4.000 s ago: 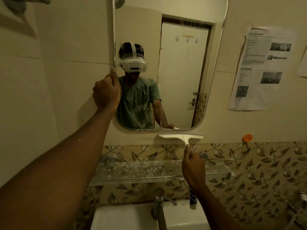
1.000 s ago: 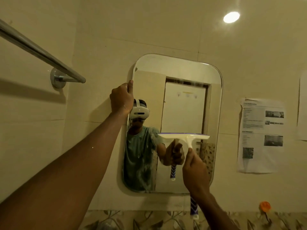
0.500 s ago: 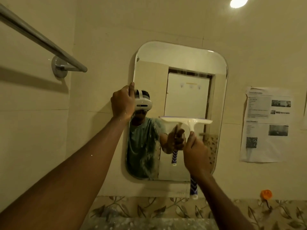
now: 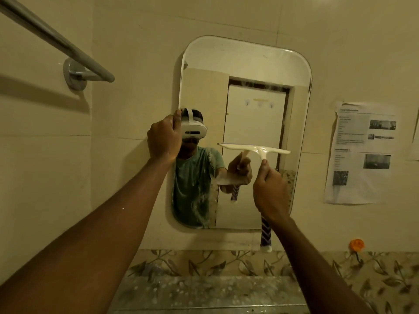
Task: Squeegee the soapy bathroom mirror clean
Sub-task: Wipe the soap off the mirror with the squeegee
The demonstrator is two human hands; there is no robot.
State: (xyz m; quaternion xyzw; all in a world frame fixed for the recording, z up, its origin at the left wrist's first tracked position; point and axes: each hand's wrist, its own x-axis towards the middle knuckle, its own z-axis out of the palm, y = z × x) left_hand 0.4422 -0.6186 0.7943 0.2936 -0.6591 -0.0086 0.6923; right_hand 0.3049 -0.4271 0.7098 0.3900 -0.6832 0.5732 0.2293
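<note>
A rounded rectangular mirror (image 4: pixel 254 64) hangs on the cream tiled wall. Soap streaks and specks cover its lower left part; a thin line of suds runs across near the top. My left hand (image 4: pixel 163 137) grips the mirror's left edge at mid height. My right hand (image 4: pixel 271 192) is shut on the handle of a white squeegee (image 4: pixel 256 149). Its blade lies level across the middle of the glass, right of centre. The blue-and-white striped handle end sticks out below my wrist.
A metal towel rail (image 4: pixel 56 41) juts from the left wall at upper left. A printed paper sheet (image 4: pixel 360 152) is stuck to the wall on the right. An orange hook (image 4: pixel 356 244) sits below it. A soap-spattered glass shelf (image 4: pixel 204 291) runs under the mirror.
My right hand has carried the squeegee up from below the mirror onto the middle of the glass. Over the last second the blade's place on the glass has barely changed. My left hand keeps hold of the left edge.
</note>
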